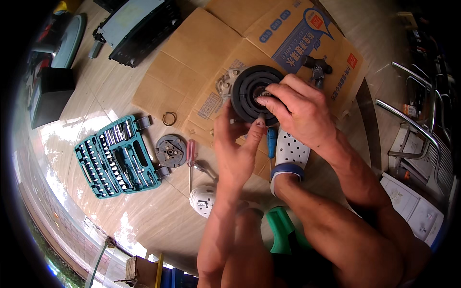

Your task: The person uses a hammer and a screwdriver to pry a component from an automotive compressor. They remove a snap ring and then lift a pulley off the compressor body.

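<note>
A black round pulley-like part [250, 91] on a metal housing stands on flattened cardboard [201, 53]. My right hand [300, 108] rests over its right side, fingertips at the centre hub. My left hand [235, 144] is just below the part, fingers up, thumb and forefinger pinched near its lower edge; whether something small is between them is unclear. A blue-handled screwdriver [272, 142] lies under my hands.
An open teal socket set case [115, 156] lies to the left. A round metal disc [171, 150], a metal ring [169, 118], a red-handled screwdriver [191, 153] and a hammer [317, 65] lie around. My feet wear white clogs [292, 151]. Dark boxes [139, 26] sit at the back.
</note>
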`<state>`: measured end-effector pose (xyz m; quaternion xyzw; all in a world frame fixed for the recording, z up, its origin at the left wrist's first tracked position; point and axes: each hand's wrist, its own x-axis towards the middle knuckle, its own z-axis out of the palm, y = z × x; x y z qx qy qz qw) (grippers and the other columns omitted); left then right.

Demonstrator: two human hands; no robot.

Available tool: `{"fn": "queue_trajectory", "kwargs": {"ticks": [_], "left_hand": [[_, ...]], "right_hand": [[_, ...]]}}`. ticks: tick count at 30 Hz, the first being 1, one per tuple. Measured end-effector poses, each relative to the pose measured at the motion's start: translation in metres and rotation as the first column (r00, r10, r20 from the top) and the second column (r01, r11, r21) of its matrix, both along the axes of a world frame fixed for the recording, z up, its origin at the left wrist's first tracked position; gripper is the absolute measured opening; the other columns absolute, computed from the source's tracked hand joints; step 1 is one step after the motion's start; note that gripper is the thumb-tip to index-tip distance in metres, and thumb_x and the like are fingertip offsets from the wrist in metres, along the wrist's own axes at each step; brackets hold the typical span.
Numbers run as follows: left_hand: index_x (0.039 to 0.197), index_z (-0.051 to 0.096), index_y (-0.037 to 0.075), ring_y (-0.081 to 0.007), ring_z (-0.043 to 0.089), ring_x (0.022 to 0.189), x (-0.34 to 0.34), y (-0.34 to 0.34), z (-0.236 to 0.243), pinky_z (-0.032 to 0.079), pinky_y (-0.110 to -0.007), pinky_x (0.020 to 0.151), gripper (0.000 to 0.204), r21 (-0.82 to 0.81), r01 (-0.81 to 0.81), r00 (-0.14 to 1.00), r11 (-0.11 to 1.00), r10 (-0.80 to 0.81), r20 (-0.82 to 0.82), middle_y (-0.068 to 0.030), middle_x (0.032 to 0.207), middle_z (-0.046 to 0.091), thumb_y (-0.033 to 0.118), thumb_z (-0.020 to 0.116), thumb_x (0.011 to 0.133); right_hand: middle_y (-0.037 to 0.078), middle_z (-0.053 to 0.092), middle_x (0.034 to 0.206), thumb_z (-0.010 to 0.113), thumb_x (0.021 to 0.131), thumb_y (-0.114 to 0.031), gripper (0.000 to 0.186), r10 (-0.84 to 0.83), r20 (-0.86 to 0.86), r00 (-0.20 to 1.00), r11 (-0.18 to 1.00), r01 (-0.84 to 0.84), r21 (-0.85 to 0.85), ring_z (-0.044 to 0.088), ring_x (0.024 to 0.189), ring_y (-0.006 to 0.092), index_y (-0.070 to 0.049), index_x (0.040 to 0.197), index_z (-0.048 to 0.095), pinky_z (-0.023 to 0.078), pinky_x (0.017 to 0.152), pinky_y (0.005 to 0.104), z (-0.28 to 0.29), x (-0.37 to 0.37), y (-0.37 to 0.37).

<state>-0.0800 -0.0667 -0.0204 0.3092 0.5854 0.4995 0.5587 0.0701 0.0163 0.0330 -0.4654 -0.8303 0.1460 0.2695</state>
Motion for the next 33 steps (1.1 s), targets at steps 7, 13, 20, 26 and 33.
{"fn": "queue_trajectory", "kwargs": {"ticks": [7,13,20,26,33], "left_hand": [[0.149,0.041,-0.008,-0.0218,0.073,0.093,0.0013,-0.0008,-0.0042,0.057,-0.036,0.086,0.076,0.012,-0.001,1.000,1.000,0.001,-0.012,-0.0171,0.126,0.060,0.018,0.082,0.090],[0.149,0.042,-0.007,-0.0217,0.073,0.093,0.0003,-0.0010,-0.0060,0.057,-0.036,0.086,0.076,0.019,0.006,0.999,1.000,-0.005,-0.033,-0.0167,0.125,0.060,0.020,0.083,0.090],[0.149,0.043,-0.007,-0.0210,0.073,0.092,0.0009,-0.0009,-0.0063,0.057,-0.035,0.085,0.077,0.035,-0.004,1.000,0.999,0.004,-0.013,-0.0165,0.124,0.060,0.021,0.083,0.089],[0.149,0.042,-0.007,-0.0209,0.073,0.092,-0.0008,-0.0022,-0.0063,0.058,-0.035,0.084,0.078,0.009,0.003,1.000,1.000,-0.003,-0.027,-0.0173,0.124,0.060,0.021,0.083,0.089],[0.149,0.042,-0.008,-0.0214,0.073,0.092,-0.0004,-0.0009,-0.0069,0.058,-0.035,0.084,0.079,0.025,0.009,1.000,1.000,-0.008,-0.028,-0.0182,0.125,0.059,0.021,0.084,0.088]], "right_hand": [[0.008,0.061,0.082,0.077,0.078,0.000,0.020,0.082,-0.018,0.996,0.997,-0.082,0.001,0.066,0.075,0.0289,-0.003,0.098,0.072,0.053,0.066,0.0386,-0.0006,0.0035,0.0015],[0.009,0.064,0.089,0.075,0.072,0.005,0.031,0.101,-0.013,0.995,0.995,-0.102,-0.014,0.067,0.080,0.0294,-0.002,0.102,0.073,0.055,0.069,0.0386,-0.0001,0.0043,0.0017],[0.010,0.066,0.094,0.073,0.069,0.007,0.039,0.100,-0.035,0.994,0.992,-0.103,-0.070,0.068,0.085,0.0303,-0.002,0.107,0.074,0.056,0.073,0.0386,-0.0002,0.0055,0.0009],[0.010,0.067,0.093,0.079,0.078,-0.002,0.026,-0.017,-0.063,0.998,0.990,0.008,-0.144,0.068,0.086,0.0298,-0.001,0.103,0.073,0.056,0.072,0.0383,0.0051,-0.0013,-0.0034],[0.008,0.063,0.084,0.080,0.080,-0.006,0.015,0.048,0.024,0.999,0.999,-0.048,-0.013,0.065,0.079,0.0280,-0.003,0.090,0.070,0.054,0.069,0.0387,0.0040,-0.0008,0.0041]]}}
